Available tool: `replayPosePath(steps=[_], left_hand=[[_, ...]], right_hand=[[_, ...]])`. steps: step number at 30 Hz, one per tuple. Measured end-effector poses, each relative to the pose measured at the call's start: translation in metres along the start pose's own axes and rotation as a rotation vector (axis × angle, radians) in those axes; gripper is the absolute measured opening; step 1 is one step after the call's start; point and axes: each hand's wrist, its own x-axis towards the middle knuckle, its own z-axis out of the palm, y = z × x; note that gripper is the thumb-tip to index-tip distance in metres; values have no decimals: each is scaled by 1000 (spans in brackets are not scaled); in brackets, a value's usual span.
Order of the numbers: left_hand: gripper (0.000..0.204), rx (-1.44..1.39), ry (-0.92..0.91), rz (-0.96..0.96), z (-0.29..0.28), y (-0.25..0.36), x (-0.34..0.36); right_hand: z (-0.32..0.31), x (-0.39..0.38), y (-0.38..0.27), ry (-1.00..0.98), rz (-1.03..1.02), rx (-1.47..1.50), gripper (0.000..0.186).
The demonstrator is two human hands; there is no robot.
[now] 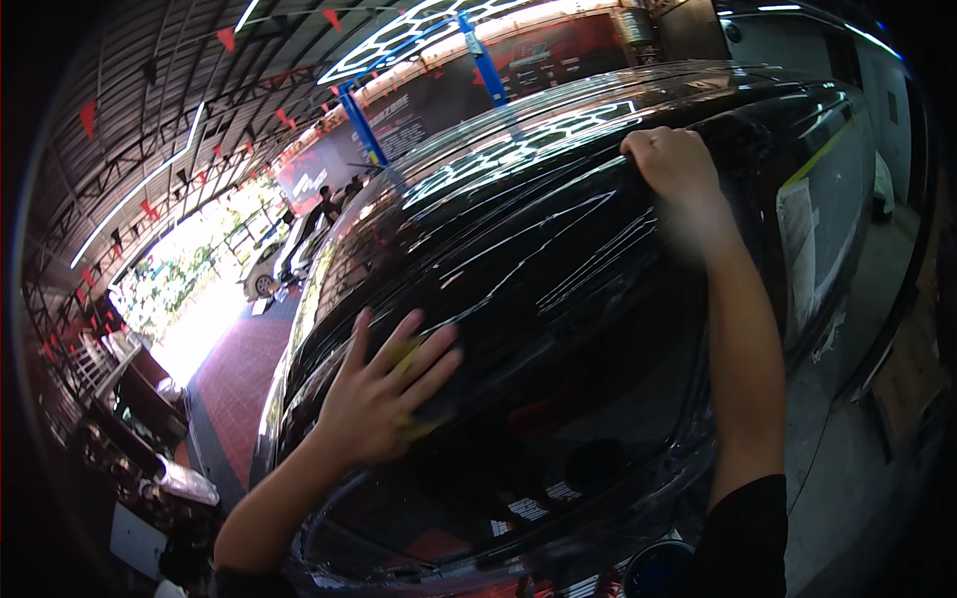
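Before me is a glossy black car panel (pixel 598 399), with light streaks and ripples across it like creased wet film (pixel 558 234). My left hand (pixel 384 399) lies over the panel's left part, fingers spread and slightly blurred. Under it a yellow piece (pixel 415 431) shows between the fingers and below the palm; its kind is mostly hidden. Farther off at the upper right, my right hand (pixel 673 164) is closed, knuckles up, at the end of the ripples. Its fingers appear to grip the film's edge, though the fingertips are hidden.
Grey masking sheet with yellow tape (pixel 822 164) covers the car's right side. A dark round container (pixel 658 568) stands close at the bottom. Shelving and clutter (pixel 150 429) line the left. Blue posts (pixel 483 60) rise behind the car; a white car (pixel 261 269) stands by the bright opening.
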Motion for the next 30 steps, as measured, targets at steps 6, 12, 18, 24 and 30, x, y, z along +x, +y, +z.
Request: replayPosePath(steps=[6, 12, 18, 24, 30], left_hand=[[74, -80, 242, 137, 7, 14, 83], [83, -165, 86, -163, 31, -10, -99], [86, -164, 230, -121, 14, -6, -45], [85, -124, 319, -129, 35, 1, -62], [96, -171, 139, -457, 62, 9, -232]], right_hand=[[4, -3, 7, 129, -209, 137, 44], [-9, -10, 28, 45, 41, 301, 46], [12, 16, 57, 69, -347, -19, 31], [11, 27, 125, -39, -313, 309, 42], [-6, 26, 58, -106, -70, 354, 50]])
